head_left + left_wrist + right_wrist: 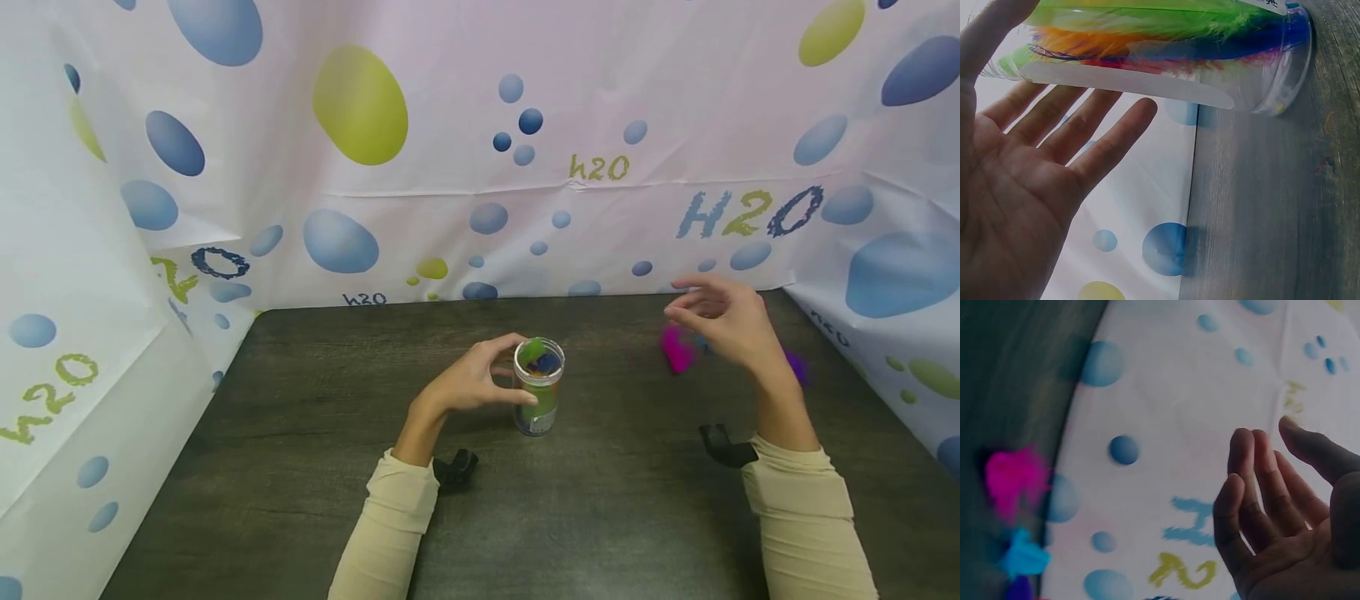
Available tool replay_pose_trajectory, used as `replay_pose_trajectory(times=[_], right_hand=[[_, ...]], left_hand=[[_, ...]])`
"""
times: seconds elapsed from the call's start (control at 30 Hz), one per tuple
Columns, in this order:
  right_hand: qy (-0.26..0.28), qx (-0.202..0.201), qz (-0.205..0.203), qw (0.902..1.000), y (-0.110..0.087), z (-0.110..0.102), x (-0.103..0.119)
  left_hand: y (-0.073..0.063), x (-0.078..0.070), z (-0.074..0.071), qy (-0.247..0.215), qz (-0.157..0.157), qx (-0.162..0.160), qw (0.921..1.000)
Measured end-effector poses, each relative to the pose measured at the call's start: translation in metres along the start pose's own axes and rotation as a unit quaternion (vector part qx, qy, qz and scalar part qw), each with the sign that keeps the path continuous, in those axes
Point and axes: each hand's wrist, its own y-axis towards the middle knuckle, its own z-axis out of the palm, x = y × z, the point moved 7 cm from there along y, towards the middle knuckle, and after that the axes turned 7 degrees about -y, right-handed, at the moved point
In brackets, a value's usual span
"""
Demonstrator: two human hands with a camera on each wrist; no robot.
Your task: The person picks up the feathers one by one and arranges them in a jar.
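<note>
Clear jar (540, 410) upright near the middle of the dark table (600, 508), its long axis vertical, base down and rim up. Green, orange, blue and red feathers (1235, 47) fill it, lying along that axis. The left hand (472, 377) grips the jar from its left side, thumb across the near wall and fingers around the far side. The right hand (722, 321) is raised at the right, empty, fingers loosely bent. Beneath and beyond it lie fluffy pink (678, 350), light-blue (1024, 557) and purple pieces (797, 367); hand and wrist partly screen them. A dotted sheet (450, 100) rises behind the table.
</note>
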Motion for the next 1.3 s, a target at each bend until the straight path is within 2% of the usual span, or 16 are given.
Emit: replay_pose_trajectory(times=[0.27,0.47,0.7,1.0,1.3], right_hand=[[-0.033,-0.033,0.028,0.9985,0.002,0.001,-0.03],[-0.063,-0.037,0.033,0.9968,0.001,0.003,-0.037],[-0.081,-0.015,0.056,0.995,-0.001,0.007,-0.05],[-0.02,0.029,0.089,0.9954,-0.003,0.016,-0.07],[-0.031,0.066,0.139,0.9876,-0.002,0.028,-0.086]], left_hand=[[0.0,-0.001,0.0,0.003,-0.008,-0.002,1.0],[0.0,-0.002,0.0,0.002,-0.005,-0.002,1.0],[-0.001,-0.001,0.0,0.006,-0.008,-0.003,0.9999],[-0.003,-0.001,-0.001,0.011,-0.005,-0.003,0.9999],[0.0,-0.001,-0.001,0.01,-0.008,-0.003,0.9999]])
